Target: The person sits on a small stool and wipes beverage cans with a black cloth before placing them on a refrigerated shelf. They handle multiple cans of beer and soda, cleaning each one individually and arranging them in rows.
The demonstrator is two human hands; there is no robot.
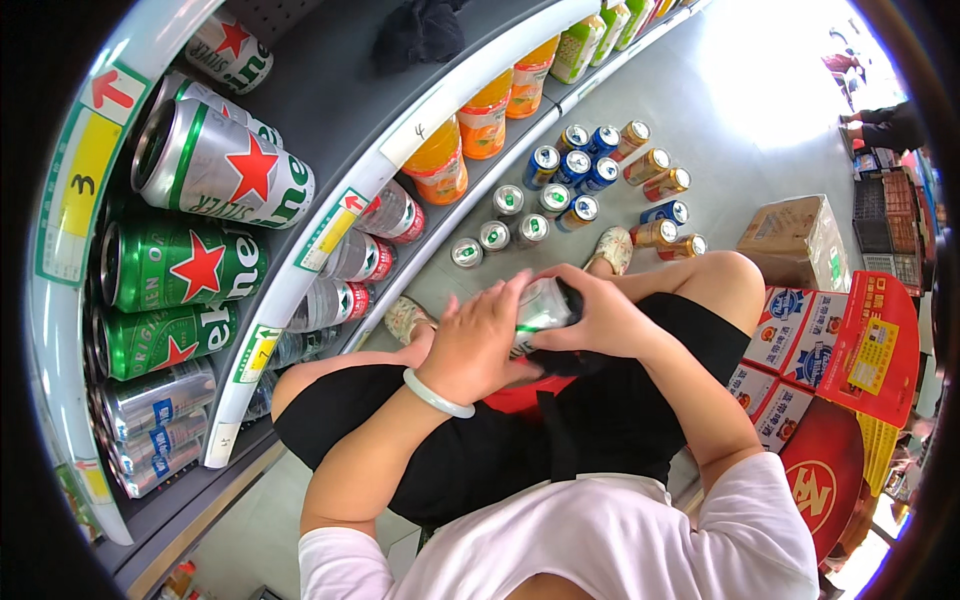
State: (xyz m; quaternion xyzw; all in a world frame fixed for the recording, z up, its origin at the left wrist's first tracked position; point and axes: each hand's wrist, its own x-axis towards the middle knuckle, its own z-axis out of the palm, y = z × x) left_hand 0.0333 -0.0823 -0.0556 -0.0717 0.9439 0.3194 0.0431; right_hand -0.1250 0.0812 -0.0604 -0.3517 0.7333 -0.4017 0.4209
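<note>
Down on the grey floor (690, 115), 5 silver-and-green cans (533, 231) stand grouped, blue cans (573, 170) right beside them, gold cans (647, 167) near, a cardboard box (790, 232) over right! Up on the dark shelf (345, 105): silver cans (222, 168), green cans (182, 266), a crumpled black cloth (418, 35)!

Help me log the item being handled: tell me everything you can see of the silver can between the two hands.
The silver can looks like shiny metal, with a green band and some dark printing. It is held above the black shorts, the left hand laid against its left side and the right hand gripping its right. A dark patch at its right is too blurred to identify; its ends cannot be made out clearly.
</note>
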